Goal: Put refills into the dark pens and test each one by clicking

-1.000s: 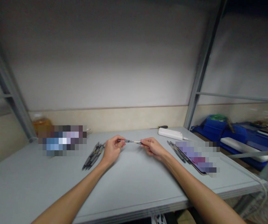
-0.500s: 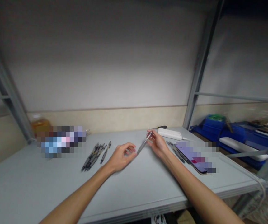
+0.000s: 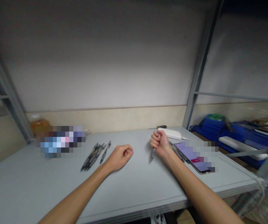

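My right hand (image 3: 160,142) is closed in a fist around a dark grey click pen (image 3: 153,153). The pen's tip points down toward the table, and my thumb lies at its upper end. To the left, my left hand (image 3: 121,157) rests by the tabletop with curled fingers, thumb and fingertips close together, nothing visible in them. Beside it lies a single pen (image 3: 105,152), and further left a pile of similar pens (image 3: 93,157). Several more pens (image 3: 179,153) lie to the right of my right hand, partly hidden by it.
A phone with a lit screen (image 3: 192,157) lies at the right of the grey table (image 3: 134,189). Behind are a white power strip (image 3: 171,133) and a screwdriver (image 3: 162,127). A bottle (image 3: 39,123) stands back left near a blurred-out item. Blue bins (image 3: 214,126) sit beyond the right post.
The pen has left my left fingers and turned from a slant to nearly upright in my right fist. My right hand has closed around it; my left fingers have curled in.
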Available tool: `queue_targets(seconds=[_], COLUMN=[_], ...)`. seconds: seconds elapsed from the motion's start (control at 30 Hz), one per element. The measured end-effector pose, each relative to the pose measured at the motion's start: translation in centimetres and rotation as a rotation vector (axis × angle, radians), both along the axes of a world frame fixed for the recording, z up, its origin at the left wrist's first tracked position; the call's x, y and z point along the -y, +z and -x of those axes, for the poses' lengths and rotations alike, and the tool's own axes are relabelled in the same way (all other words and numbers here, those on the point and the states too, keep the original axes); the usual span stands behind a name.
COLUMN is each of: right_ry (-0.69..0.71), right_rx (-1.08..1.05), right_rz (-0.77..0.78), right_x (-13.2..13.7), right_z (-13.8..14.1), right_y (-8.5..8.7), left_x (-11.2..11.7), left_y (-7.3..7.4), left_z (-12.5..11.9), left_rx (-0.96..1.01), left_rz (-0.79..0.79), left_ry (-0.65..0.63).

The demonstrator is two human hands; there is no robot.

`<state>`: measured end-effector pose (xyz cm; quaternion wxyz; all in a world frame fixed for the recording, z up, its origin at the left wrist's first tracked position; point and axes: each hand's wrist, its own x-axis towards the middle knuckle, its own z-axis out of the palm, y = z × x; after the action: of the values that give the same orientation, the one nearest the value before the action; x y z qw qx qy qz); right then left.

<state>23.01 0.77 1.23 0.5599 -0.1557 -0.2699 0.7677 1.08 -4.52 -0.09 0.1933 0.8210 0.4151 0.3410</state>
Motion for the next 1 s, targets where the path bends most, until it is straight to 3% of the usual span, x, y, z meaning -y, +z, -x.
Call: queue_targets(seconds=[1.0], right_ry=[0.044], right_rx=[-0.022], right_rz=[-0.031], right_x=[0.20], right_z=[0.01], right_y=[0.38], left_x=[0.06], left_y=[0.01], left_z=[0.17], left_rx=[-0.103], left_rz=[0.037], left_ry=[-0.025])
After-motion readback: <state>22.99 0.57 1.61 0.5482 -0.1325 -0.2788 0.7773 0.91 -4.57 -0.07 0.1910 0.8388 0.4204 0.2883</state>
